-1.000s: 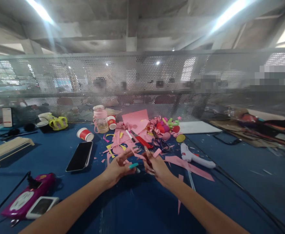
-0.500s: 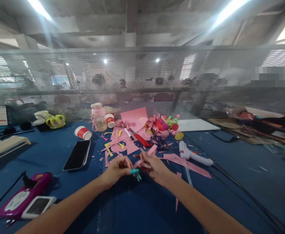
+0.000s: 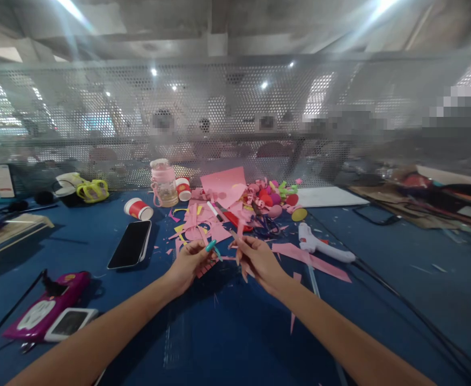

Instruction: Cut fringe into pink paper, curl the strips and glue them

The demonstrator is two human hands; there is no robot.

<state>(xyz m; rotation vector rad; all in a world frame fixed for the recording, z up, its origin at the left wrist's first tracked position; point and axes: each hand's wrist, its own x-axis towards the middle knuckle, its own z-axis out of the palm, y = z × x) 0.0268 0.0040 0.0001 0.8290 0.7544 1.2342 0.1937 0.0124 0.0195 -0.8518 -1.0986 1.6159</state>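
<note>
I count two hands of my own over the blue table [image 3: 98, 321]: the left hand [image 3: 188, 262] and the right hand [image 3: 259, 260]. Two red-and-white paper cups: one lying on its side [image 3: 139, 208] toward the far edge, one upright [image 3: 183, 188] beside the single pink bottle [image 3: 164, 184]. Two phones: a black one [image 3: 131, 244] face up, a white one [image 3: 70, 324] near the left edge. One white glue gun [image 3: 319, 247]. One full pink paper sheet [image 3: 224, 184]. One pair of scissors [image 3: 266, 225]. One wooden stand [image 3: 12, 231].

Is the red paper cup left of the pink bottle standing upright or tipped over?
Tipped over. The red paper cup lies on its side on the blue table, its white mouth facing right, just beyond the phone.
</note>
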